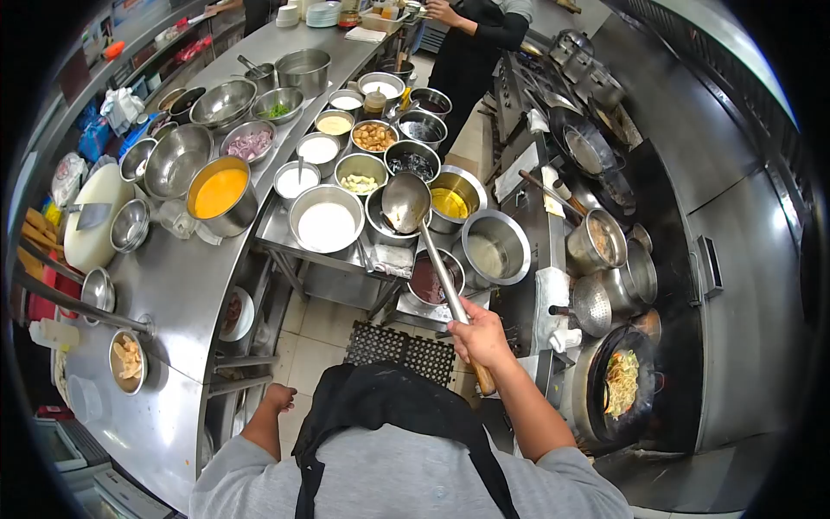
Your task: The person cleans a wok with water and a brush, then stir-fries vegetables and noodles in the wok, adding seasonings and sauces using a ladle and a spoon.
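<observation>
R hand point(477, 336) gripping ladle point(441, 264) over sauce pots; L hand point(279, 398) hanging apart, beside steel desk point(186, 346), wok point(620, 385) steaming right of R hand.

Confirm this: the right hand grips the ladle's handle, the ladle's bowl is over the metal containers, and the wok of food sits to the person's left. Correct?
No, one side is wrong: the head view shows the wok of food to the person's right. The rest stands: right hand on the ladle, bowl over the metal containers.
</observation>
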Motion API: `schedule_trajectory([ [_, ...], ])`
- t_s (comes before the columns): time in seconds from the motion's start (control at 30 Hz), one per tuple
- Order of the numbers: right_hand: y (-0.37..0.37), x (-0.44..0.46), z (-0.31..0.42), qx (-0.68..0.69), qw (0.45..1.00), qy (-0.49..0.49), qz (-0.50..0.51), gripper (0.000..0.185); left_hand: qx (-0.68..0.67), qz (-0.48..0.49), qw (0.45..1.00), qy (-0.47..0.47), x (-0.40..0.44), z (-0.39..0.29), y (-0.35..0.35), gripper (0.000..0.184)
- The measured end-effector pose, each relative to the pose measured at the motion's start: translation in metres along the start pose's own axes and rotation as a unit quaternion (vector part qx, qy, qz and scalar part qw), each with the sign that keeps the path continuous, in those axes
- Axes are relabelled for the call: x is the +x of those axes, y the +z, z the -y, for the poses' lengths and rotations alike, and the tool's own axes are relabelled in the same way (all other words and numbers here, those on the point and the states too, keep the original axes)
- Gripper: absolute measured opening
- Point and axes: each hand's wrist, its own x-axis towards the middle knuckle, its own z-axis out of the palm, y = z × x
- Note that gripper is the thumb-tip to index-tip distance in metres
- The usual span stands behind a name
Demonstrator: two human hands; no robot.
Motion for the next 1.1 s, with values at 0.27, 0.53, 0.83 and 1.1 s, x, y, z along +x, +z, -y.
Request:
schedule_trajectory([
  [0.27,0.006,0.000,0.003,0.047,0.998,0.037,0.018,0.060,0.001,-0.007,1.000,0.007,0.017,-0.010,-0.016,0.019],
  [0.53,-0.005,-0.011,0.010,0.127,0.991,0.025,0.028,0.058,0.000,-0.027,1.000,-0.007,0.001,0.010,-0.010,0.020],
  [0.83,-0.021,-0.024,0.019,0.214,0.973,0.028,0.082,0.042,-0.013,-0.005,0.999,-0.029,-0.011,0.022,0.006,0.021],
  [1.1,-0.024,-0.018,0.009,0.251,0.963,0.042,0.090,0.027,-0.002,0.006,1.000,-0.023,-0.012,0.035,0.010,0.024],
])
